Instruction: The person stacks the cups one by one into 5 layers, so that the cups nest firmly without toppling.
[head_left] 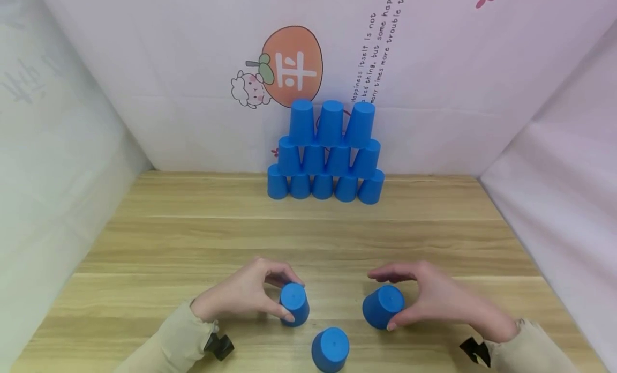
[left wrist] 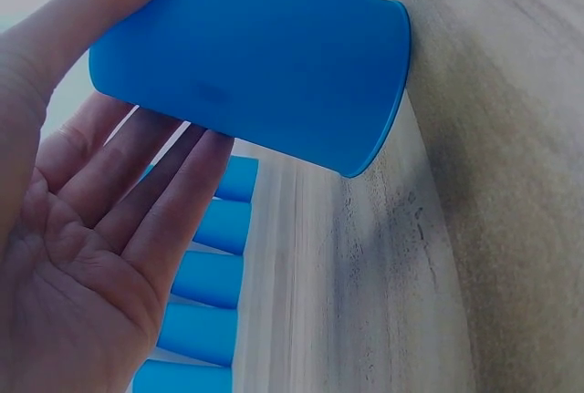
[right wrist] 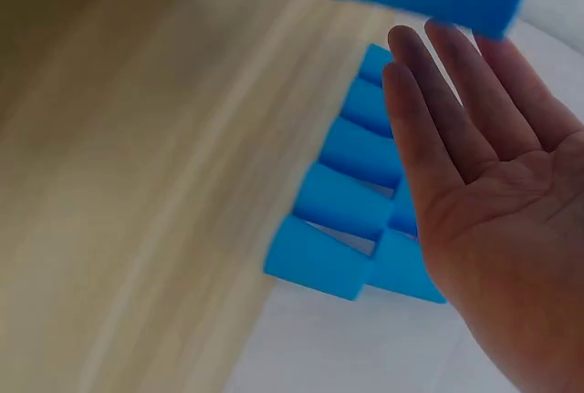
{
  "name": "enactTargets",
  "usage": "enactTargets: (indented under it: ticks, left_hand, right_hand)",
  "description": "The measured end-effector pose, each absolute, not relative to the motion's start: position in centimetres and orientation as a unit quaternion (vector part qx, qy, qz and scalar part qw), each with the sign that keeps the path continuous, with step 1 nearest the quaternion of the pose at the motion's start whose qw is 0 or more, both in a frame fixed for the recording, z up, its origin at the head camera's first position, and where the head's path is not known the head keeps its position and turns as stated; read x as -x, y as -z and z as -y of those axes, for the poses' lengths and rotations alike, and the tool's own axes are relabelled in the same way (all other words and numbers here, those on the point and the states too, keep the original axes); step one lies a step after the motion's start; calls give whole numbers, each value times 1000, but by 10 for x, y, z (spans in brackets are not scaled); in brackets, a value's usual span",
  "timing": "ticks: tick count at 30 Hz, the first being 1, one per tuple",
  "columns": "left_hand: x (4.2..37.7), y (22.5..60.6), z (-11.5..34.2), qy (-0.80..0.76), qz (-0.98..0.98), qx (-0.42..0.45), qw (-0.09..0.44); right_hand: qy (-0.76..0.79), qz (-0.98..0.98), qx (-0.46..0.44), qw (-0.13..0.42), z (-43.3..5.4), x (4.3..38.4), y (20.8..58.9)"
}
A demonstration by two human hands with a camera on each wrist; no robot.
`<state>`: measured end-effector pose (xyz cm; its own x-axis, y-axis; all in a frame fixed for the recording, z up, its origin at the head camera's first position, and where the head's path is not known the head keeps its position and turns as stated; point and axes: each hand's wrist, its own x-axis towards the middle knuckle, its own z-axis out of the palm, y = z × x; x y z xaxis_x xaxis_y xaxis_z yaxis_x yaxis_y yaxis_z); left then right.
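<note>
My left hand [head_left: 253,292] holds an upside-down blue cup [head_left: 295,306] near the front of the table, thumb on its near side and fingertips at its far side. In the left wrist view this cup [left wrist: 265,65] lies between the thumb and the nearly straight fingers. To the right, my right hand [head_left: 429,295] is spread around a second upside-down blue cup [head_left: 382,308]. Its thumb lies at the near side, while the fingers reach out straight beyond the far side with a gap. A third upside-down cup [head_left: 330,350] stands between the two, closer to me.
At the back of the wooden table [head_left: 193,228], upside-down blue cups form a three-level wall [head_left: 323,185], the top row being three cups. Right behind it hangs a printed white cloth [head_left: 193,132]; white cloth also borders both sides.
</note>
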<state>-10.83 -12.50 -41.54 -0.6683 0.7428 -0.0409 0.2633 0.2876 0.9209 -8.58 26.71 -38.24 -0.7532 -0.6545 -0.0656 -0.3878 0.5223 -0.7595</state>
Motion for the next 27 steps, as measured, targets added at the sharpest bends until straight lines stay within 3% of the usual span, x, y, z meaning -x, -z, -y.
enactTargets:
  ticks: [7,11,19,27]
  left_hand:
    - [107,416,124,-495,-772,-326,232]
    - [113,410,124,-515,-773,-314,195]
    - [151,370,117,-547,-771,-324,32]
    - [208,291,94,-551,-769,-297,-126]
  right_hand:
    - [381,-852,305,191,-269,84,400]
    - [387,-849,295,204,-271,86,408]
    - [399,-845,290,206,-273,86,410]
    - [406,-839,300,201,-273,85,409]
